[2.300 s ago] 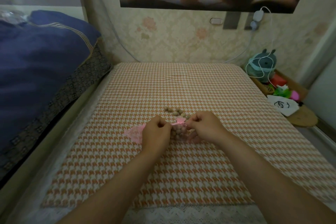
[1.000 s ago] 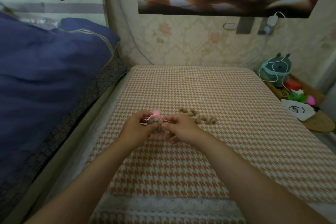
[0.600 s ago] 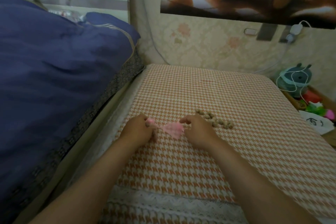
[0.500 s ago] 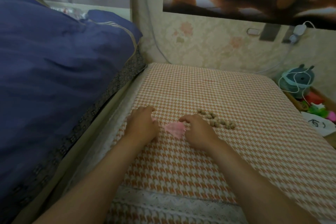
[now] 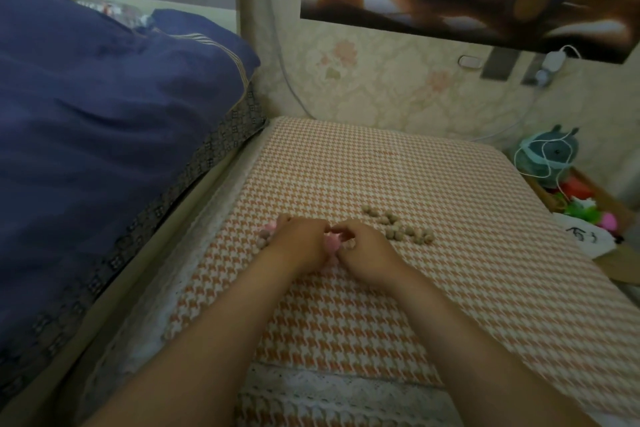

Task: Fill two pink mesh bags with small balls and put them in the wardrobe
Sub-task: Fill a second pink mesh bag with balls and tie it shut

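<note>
Pink mesh bag point(image 5: 331, 241) shows only as a small crumpled patch of pale pink netting between the two hands, lying on the houndstooth cloth point(image 5: 398, 177); most of it is covered by the fingers, so its mouth cannot be made out. A second pink mesh bag point(image 5: 267, 234), already bulging with brownish balls that show through the net, sits on the cloth just to the left of the left hand point(image 5: 299, 242), touching or nearly touching its knuckles.

The left hand lies palm down with fingers curled, its fingertips pressed onto the pink netting of the first bag; whether it pinches the mesh or merely rests on it cannot be told. The right hand point(image 5: 363, 248) is just right of the first bag, thumb and forefinger drawn together near the bag's edge, with one small ball point(image 5: 349, 245) visible at its fingers; a firm grip on the ball or the mesh is not clear. The two hands' fingertips almost meet above the bag.

Loose small balls point(image 5: 401, 228), tan and round, lie scattered in a short row on the cloth to the right of the right hand, near it but apart. A dark blue quilt point(image 5: 104, 121) is heaped well to the left of the bags, beyond the cloth's edge.
</note>
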{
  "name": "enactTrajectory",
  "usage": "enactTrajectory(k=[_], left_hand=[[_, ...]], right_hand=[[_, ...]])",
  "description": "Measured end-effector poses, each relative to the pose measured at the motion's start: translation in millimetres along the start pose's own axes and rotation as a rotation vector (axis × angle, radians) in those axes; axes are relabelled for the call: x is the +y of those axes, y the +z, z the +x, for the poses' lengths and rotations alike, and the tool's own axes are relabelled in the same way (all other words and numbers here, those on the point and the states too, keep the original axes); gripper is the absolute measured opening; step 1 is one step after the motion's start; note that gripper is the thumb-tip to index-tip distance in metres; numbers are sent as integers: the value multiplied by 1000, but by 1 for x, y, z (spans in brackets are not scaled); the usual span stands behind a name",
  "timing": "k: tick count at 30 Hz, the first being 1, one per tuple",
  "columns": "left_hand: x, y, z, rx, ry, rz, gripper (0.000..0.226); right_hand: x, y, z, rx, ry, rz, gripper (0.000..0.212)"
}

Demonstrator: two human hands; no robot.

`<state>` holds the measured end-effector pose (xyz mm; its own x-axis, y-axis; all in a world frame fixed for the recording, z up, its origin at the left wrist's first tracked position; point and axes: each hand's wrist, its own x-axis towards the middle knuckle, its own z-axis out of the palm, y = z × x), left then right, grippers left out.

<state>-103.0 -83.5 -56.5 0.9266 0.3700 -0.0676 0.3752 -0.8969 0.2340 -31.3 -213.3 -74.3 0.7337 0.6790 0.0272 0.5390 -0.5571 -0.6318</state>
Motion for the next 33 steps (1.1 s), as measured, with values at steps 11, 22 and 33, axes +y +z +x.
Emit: enactTrajectory(k=[11,22,33], left_hand=[[17,-10,-12,7,109,-707,34],[75,-16,-35,175,21,-951,24],[81,-5,-29,46,-53,-972,13]], right_hand=[[5,-47,-27,31,58,347,17],[28,-84,-56,211,-73,46,10],[31,-87,-62,24,69,254,33]])
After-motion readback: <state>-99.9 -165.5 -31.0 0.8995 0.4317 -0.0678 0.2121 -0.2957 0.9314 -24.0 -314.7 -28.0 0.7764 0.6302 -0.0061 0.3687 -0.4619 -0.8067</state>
